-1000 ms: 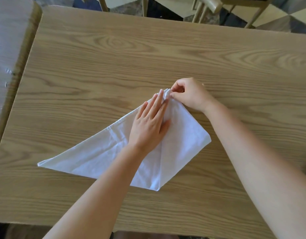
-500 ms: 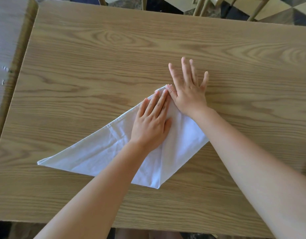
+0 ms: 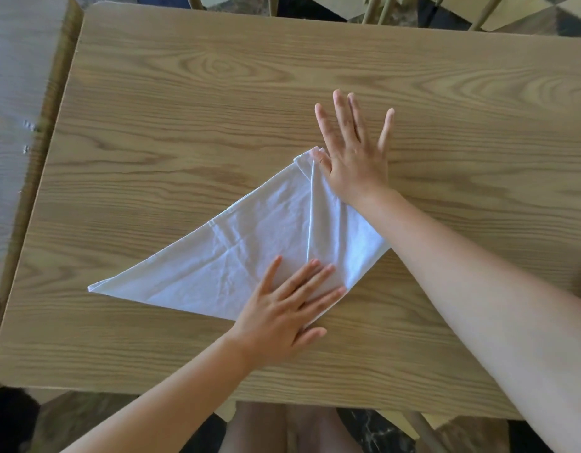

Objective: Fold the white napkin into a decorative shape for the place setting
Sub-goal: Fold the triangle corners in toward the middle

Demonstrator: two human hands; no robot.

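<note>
Head view shows a wooden table (image 3: 217, 93) filling most of the frame, its grain running left to right. A second table (image 3: 17, 93) stands just beside it along the left edge of the frame. Chair legs (image 3: 374, 8) show past the far edge at the top.

At the middle of the frame lies the white napkin (image 3: 250, 250), flat on the table as a wide triangle: one long point reaches toward the lower left, the top point sits just right of centre, and the right side is folded in, with a crease running down from the top point.

Right hand (image 3: 354, 152), fingers spread wide, lies flat with its thumb side on the top point. Left hand (image 3: 282, 315) lies flat and open on the lower corner, fingers pointing to the upper right. Neither hand grips anything.
</note>
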